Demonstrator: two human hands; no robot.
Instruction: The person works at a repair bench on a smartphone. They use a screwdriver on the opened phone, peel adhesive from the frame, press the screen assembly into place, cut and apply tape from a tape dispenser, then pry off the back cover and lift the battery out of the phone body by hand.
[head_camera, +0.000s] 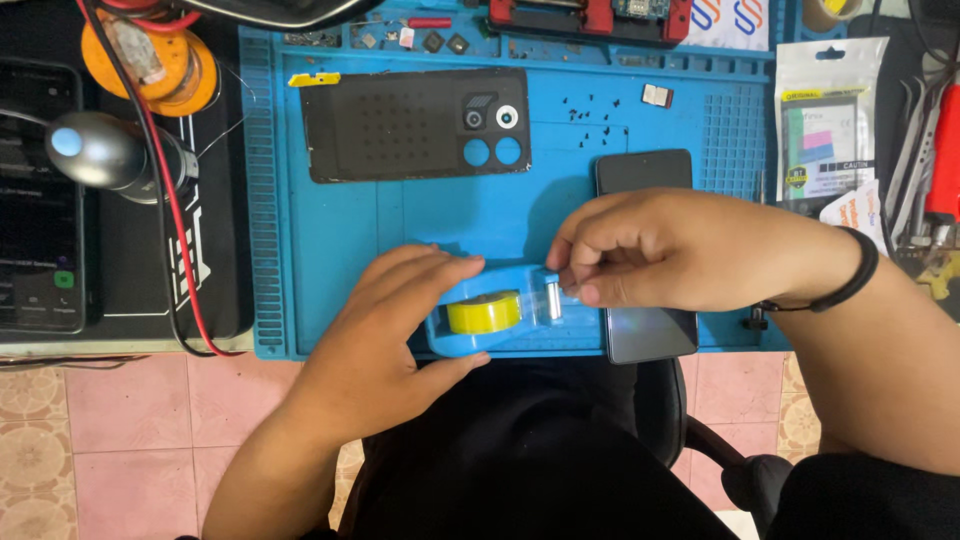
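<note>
There is a single view, from a camera worn on the person's head. It looks almost straight down onto a blue work mat (330, 230) at the edge of a bench, from close above. The far side of the bench runs along the top of the frame and the tiled floor (120, 430) along the bottom. The person's left hand (385, 340) and right hand (665, 250) reach in from the lower corners and meet near the centre. The camera seems tipped slightly toward the person's lap, though that is hard to judge.
</note>
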